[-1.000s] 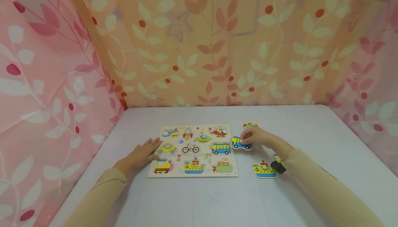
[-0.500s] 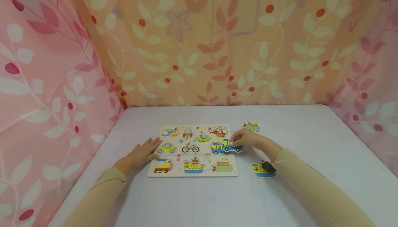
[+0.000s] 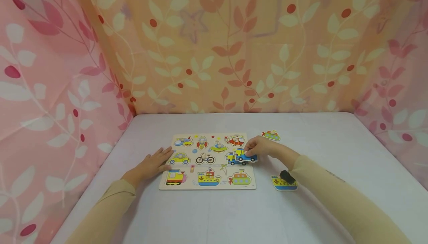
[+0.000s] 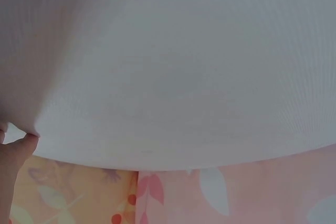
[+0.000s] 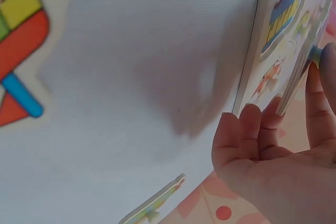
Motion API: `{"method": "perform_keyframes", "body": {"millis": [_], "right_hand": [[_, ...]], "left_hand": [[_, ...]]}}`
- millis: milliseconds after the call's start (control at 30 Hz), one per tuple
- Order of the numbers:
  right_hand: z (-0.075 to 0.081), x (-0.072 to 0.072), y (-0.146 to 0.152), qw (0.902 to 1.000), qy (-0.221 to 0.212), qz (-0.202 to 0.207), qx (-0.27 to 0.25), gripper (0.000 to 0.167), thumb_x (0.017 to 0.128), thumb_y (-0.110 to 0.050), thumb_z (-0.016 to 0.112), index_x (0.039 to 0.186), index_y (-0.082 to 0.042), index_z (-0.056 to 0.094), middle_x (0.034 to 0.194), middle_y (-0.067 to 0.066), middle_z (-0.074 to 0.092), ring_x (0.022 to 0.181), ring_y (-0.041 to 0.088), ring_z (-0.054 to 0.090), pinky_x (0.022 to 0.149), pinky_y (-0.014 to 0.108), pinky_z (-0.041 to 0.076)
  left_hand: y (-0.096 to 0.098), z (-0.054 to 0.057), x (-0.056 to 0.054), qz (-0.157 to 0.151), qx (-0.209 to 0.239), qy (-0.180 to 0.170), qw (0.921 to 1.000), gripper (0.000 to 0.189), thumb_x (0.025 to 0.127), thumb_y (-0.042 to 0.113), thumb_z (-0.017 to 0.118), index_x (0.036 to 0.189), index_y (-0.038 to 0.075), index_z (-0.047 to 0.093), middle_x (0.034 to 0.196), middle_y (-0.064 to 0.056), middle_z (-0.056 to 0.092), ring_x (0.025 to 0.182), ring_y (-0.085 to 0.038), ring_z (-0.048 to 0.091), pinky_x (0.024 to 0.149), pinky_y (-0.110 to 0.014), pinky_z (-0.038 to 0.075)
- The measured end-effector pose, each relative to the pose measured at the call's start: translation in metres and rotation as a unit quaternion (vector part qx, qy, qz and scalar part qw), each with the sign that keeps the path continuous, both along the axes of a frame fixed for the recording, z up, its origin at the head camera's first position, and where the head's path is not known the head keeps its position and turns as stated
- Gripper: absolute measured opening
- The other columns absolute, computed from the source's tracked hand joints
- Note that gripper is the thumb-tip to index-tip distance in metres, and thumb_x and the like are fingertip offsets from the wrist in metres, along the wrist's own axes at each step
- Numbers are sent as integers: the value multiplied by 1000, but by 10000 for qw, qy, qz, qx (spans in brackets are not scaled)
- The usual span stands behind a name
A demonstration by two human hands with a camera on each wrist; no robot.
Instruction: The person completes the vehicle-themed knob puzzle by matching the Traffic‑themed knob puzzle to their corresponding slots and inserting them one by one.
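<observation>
A wooden knob puzzle board (image 3: 207,188) printed with vehicles lies on the table. My right hand (image 3: 265,146) pinches a blue and yellow bus piece (image 3: 248,156) by its knob, over the right part of the board. The piece partly covers the printed bus (image 3: 230,158), offset to its right. From the right wrist, the bus piece shows nearly edge-on beside the board, under the fingers (image 5: 317,103). My left hand (image 3: 150,165) rests at the board's left edge, fingers extended; only a thumb and a fingertip (image 4: 21,148) show in the left wrist view.
A submarine piece (image 3: 271,135) lies beyond the right hand. A boat piece (image 3: 283,185) lies nearer, partly behind a black item (image 3: 287,177) at the right wrist. Another red and yellow piece (image 5: 21,30) appears close to the right wrist camera. Patterned curtains (image 3: 200,51) surround the white table (image 3: 207,218).
My right hand has carried the bus piece leftward from beside the board to over the printed bus. My left hand stays in place.
</observation>
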State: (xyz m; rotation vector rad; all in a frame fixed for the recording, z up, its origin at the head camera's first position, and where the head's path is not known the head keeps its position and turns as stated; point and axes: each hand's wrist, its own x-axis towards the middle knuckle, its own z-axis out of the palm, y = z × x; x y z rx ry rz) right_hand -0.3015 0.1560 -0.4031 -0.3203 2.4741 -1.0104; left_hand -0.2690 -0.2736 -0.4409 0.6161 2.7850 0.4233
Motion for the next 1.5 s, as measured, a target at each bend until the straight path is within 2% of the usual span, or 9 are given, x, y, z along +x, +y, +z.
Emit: {"method": "perform_keyframes", "body": {"millis": [167, 333, 667, 1000, 1100, 1233, 1367, 1500], "right_hand": [[-4, -7, -10, 9999, 58, 62, -127, 7, 88, -15, 73, 89, -9, 69, 100, 3, 62, 99, 24, 49, 90, 44, 38], [-9, -11, -19, 9998, 24, 149, -137, 6, 88, -13, 73, 90, -8, 70, 94, 2, 61, 94, 21, 50, 85, 39, 37], [-13, -14, -29, 9997, -72, 175, 163, 6, 84, -12, 76, 87, -8, 72, 88, 3, 59, 87, 19, 50, 75, 32, 37], [-13, -10, -35, 9974, 216, 312, 606, 7, 84, -12, 77, 84, -8, 72, 81, 1, 60, 81, 18, 52, 73, 31, 39], [-14, -8, -31, 9976, 265, 270, 573, 9, 84, -14, 77, 89, -8, 74, 86, 2, 62, 85, 18, 53, 77, 32, 41], [-10, -6, -17, 9984, 360, 109, 416, 18, 86, -18, 75, 101, -9, 75, 102, 6, 64, 95, 22, 54, 84, 37, 46], [2, -4, 3, 9987, 483, -95, 132, 24, 87, -17, 74, 107, -5, 73, 111, 12, 63, 101, 27, 55, 86, 41, 48], [15, -1, 26, 9985, 517, -160, 25, 28, 89, -15, 70, 113, -1, 70, 112, 16, 63, 101, 29, 57, 88, 45, 48]], "left_hand": [[-1, -1, 0, 27, 9, 42, 10000, 76, 97, 51, 50, 153, 6, 26, 160, -15, 18, 144, -45, 8, 105, -74, 6], [-1, -2, -1, 67, -12, -7, 10000, 77, 96, 53, 49, 154, 8, 25, 161, -13, 17, 145, -44, 6, 106, -73, 5], [1, -1, -1, 91, -57, -120, 9999, 77, 96, 54, 49, 155, 10, 24, 161, -12, 16, 145, -43, 5, 106, -72, 4], [1, 0, 0, 80, -20, -60, 9999, 76, 97, 51, 50, 154, 8, 24, 161, -14, 17, 145, -44, 6, 106, -72, 5], [2, -1, -2, 3, 21, -26, 10000, 75, 97, 50, 50, 154, 8, 25, 160, -14, 17, 145, -45, 7, 106, -73, 6], [4, -1, -3, -10, 95, -29, 9999, 74, 97, 50, 50, 153, 7, 27, 160, -15, 18, 144, -45, 8, 105, -74, 6], [3, 1, -3, 68, 136, -57, 9999, 73, 97, 48, 52, 153, 6, 29, 159, -16, 19, 144, -45, 9, 106, -73, 7], [1, 1, -2, 143, 186, -90, 9997, 74, 96, 48, 54, 152, 6, 31, 159, -16, 21, 144, -45, 9, 106, -72, 7]]}}
